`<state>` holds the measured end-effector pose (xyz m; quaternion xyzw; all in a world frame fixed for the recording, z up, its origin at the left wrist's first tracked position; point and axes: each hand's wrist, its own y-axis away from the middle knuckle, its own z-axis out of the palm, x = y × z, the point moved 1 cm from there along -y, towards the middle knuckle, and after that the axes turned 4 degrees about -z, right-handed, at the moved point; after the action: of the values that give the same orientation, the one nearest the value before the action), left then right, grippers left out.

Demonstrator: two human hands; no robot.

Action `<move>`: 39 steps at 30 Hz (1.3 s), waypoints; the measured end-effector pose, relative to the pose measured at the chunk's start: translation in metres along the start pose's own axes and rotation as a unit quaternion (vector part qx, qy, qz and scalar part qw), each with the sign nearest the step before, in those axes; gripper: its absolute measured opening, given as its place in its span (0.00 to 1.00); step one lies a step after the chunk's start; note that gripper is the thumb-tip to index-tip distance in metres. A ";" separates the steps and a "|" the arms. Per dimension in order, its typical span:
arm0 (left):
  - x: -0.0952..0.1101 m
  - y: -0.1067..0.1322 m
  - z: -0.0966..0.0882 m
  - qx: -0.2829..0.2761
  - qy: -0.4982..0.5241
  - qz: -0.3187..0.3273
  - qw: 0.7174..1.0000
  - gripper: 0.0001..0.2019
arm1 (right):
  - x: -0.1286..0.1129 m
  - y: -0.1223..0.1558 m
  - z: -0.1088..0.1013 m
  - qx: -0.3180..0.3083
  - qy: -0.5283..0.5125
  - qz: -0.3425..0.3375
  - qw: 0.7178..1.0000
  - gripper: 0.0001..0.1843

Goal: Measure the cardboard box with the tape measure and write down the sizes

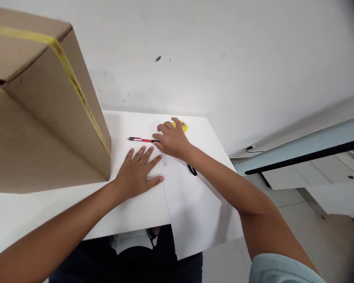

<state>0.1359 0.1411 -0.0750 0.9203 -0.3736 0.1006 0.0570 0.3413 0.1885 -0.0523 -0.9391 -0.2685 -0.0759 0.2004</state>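
My left hand (pixel 138 173) lies flat with its fingers spread, on the white tabletop beside the left edge of a sheet of paper (pixel 191 212). A few lines of small writing show near the paper's top left. My right hand (pixel 172 139) is over the paper's upper end, palm down, with its fingers apart and bent. A red and black pen (pixel 141 139) lies on the table; its right end is between my right thumb and index finger, which look slightly apart. Behind that hand is a round yellow item (pixel 183 126), partly covered by the fingers.
A large cardboard box (pixel 56 114) with yellow tape stands on the left of the white table (pixel 118 122). The paper hangs over the front edge. A black loop (pixel 192 169) lies under my right forearm. The wall (pixel 194 70) is behind; a white cabinet (pixel 327 173) stands right.
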 end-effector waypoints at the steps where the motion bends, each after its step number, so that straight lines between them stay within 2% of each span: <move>1: 0.001 0.002 0.000 0.003 0.001 -0.003 1.000 0.35 | -0.007 -0.002 -0.001 -0.018 0.024 -0.036 0.999 0.12; 2: 0.003 0.003 0.000 0.007 0.003 -0.004 1.000 0.35 | -0.011 -0.003 -0.003 -0.034 0.042 -0.055 0.997 0.13; 4: 0.004 0.003 0.001 0.020 0.012 -0.005 1.000 0.34 | -0.010 0.001 -0.007 -0.055 0.050 -0.039 0.996 0.15; 6: 0.004 0.002 0.004 0.033 0.026 -0.004 0.999 0.34 | -0.007 0.012 -0.016 -0.046 0.020 0.036 0.998 0.14; 9: 0.003 0.000 0.008 0.041 0.050 0.003 0.998 0.36 | -0.013 0.044 -0.031 0.036 -0.131 0.167 0.977 0.08; 10: 0.003 0.000 0.009 0.042 0.057 0.006 0.997 0.37 | -0.020 0.056 -0.035 0.056 -0.224 0.195 0.953 0.06; 11: 0.004 0.000 0.010 0.042 0.063 0.007 0.997 0.37 | -0.028 0.067 -0.036 0.052 -0.334 0.205 0.919 0.04; 13: 0.004 0.001 0.009 0.043 0.069 0.007 0.997 0.37 | -0.044 0.082 -0.035 0.009 -0.497 0.180 0.849 0.04; 14: 0.005 0.001 0.008 0.042 0.069 0.006 0.997 0.36 | -0.051 0.085 -0.033 -0.012 -0.544 0.169 0.822 0.04; 16: 0.006 0.002 0.006 0.035 0.065 0.005 0.997 0.36 | -0.058 0.084 -0.028 -0.027 -0.576 0.166 0.800 0.04; 22: 0.006 0.000 0.006 0.017 0.065 0.003 0.998 0.38 | -0.049 0.075 -0.027 0.041 -0.535 0.217 0.816 0.05; 30: 0.006 0.001 0.009 0.036 0.076 0.007 0.996 0.37 | -0.051 0.076 -0.030 0.031 -0.530 0.229 0.816 0.05; 34: 0.006 0.001 0.010 0.039 0.066 0.012 0.997 0.37 | -0.049 0.076 -0.030 0.019 -0.546 0.211 0.810 0.06; 39: 0.006 0.000 0.010 0.030 0.059 0.009 0.998 0.37 | -0.049 0.077 -0.031 0.036 -0.553 0.199 0.808 0.06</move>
<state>0.1416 0.1348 -0.0829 0.9106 -0.3749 0.1667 0.0502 0.3396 0.0926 -0.0627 -0.8474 -0.1432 0.5074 0.0624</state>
